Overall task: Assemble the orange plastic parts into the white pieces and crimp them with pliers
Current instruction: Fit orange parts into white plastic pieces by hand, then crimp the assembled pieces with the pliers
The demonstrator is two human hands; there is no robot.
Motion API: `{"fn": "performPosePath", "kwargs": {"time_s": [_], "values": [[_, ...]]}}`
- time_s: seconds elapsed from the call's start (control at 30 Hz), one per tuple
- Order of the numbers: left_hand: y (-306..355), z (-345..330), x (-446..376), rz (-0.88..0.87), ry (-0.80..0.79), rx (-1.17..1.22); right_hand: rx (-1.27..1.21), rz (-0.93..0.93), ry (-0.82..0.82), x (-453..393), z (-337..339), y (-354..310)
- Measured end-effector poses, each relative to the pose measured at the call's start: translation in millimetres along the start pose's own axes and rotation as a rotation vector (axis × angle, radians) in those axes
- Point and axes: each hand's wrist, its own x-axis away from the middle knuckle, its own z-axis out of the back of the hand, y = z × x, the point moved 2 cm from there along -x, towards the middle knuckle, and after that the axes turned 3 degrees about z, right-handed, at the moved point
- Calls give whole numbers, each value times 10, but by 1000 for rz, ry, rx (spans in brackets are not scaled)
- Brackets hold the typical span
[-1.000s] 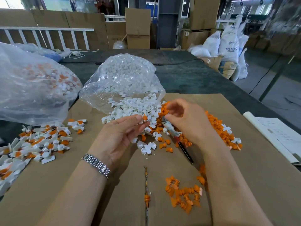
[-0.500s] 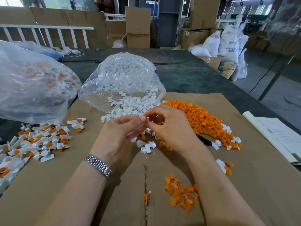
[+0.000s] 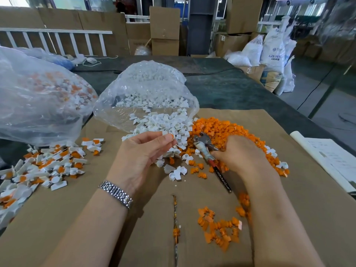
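- Pinching a small white piece with an orange part (image 3: 170, 135) at its fingertips, the left hand (image 3: 140, 157) is raised palm-up just in front of the pile of white pieces (image 3: 163, 126).
- Curled over the middle of the pliers (image 3: 207, 149), the right hand (image 3: 238, 153) grips them; how tightly cannot be told, since the hand hides part of the handles.
- Long axis of the pliers runs from the metal head, which points up and left toward the left fingertips, down to the dark handle end (image 3: 224, 182) nearer the person; the head is near the pinched piece but apart from it.
- Heaped under and beyond the right fingers are loose orange parts (image 3: 221, 128), touching the white pile on their left.
- Finished white-and-orange pieces (image 3: 52, 164) lie well left of the left fingers, below a large clear bag (image 3: 38, 93).
- Bare brown cardboard (image 3: 77, 209) on the table gives open room nearer the person, between the two forearms, with a small orange cluster (image 3: 219, 230) beside the right forearm.
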Motion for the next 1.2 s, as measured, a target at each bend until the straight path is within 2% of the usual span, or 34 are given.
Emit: {"fn": "performPosePath", "kwargs": {"time_s": [0.03, 0.1, 0.17, 0.27, 0.37, 0.77, 0.93, 1.0, 1.1, 1.13, 1.2], "values": [[1, 0, -1, 1, -3, 7, 24, 8, 5, 9, 9, -18], [-2, -3, -5, 20, -4, 39, 19, 81, 134, 44, 56, -94], [-10, -9, -5, 32, 0, 62, -189, 283, 271, 96, 112, -219], [-24, -42, -2, 25, -8, 33, -618, 590, 188, 265, 115, -463], [-38, -78, 8, 18, -22, -43, -685, 664, 211, 311, 48, -555], [-43, -64, 10, 27, 5, -19, -713, 646, 256, 262, 4, -553], [-55, -16, -9, 25, 60, -109, -664, 667, 217, 252, -12, -567], [-41, 10, -25, 21, 75, -120, -535, 540, 174, 190, -9, -460], [-24, 56, -45, 17, 115, -131, -124, 167, 124, 54, -20, -149], [-23, 63, -51, 16, 128, -120, -73, 84, 77, 28, -26, -78], [-21, 63, -59, 14, 131, -82, -72, 39, -18, 10, -40, -16]]}}
